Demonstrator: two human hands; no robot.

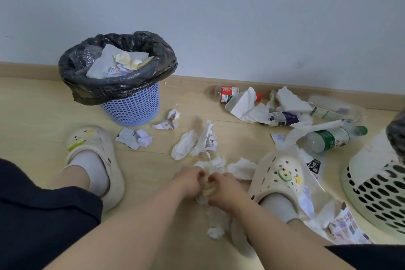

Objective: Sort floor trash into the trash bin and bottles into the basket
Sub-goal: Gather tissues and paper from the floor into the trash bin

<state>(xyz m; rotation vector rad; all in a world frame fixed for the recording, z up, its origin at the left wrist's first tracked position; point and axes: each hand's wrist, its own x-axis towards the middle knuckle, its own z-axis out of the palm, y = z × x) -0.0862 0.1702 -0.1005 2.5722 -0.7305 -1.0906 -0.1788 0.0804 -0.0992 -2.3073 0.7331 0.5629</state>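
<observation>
Down on the floor (32, 116) between two slippers (282, 173), the left hand (189, 178) and right hand (224, 187) both clench a crumpled tissue wad (213, 162). By the wall, the lined trash bin (133, 105) holds paper, and bottles (331, 139) lie among scraps near the basket (372, 190) at right.

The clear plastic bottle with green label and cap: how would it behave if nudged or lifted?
The green-labelled clear plastic bottle lies on its side, so it may roll. It looks empty, so likely light. White tissue against it may drag along.
</observation>
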